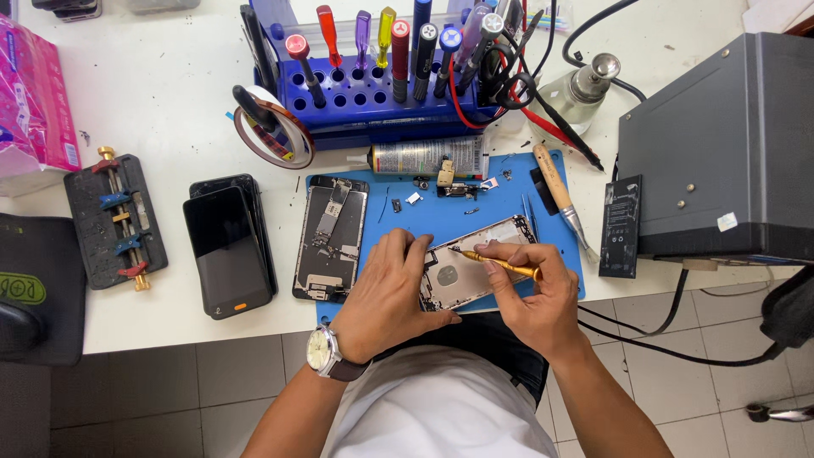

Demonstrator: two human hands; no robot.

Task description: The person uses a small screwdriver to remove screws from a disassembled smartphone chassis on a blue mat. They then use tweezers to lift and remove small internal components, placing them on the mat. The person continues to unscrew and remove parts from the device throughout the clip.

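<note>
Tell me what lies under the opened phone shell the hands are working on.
A blue mat lies under the phone shell; small screws and parts sit on it farther back. The left hand covers the shell's left end, so what lies beneath there is hidden. The right hand holds a yellow screwdriver.

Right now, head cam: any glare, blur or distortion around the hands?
Head view: even, bright light with soft shadows; the left hand, the right hand and the yellow screwdriver are sharp, no motion blur. Mild glare on the white table. Wide-angle bend shows at the frame edges, as on the grey box.
</note>
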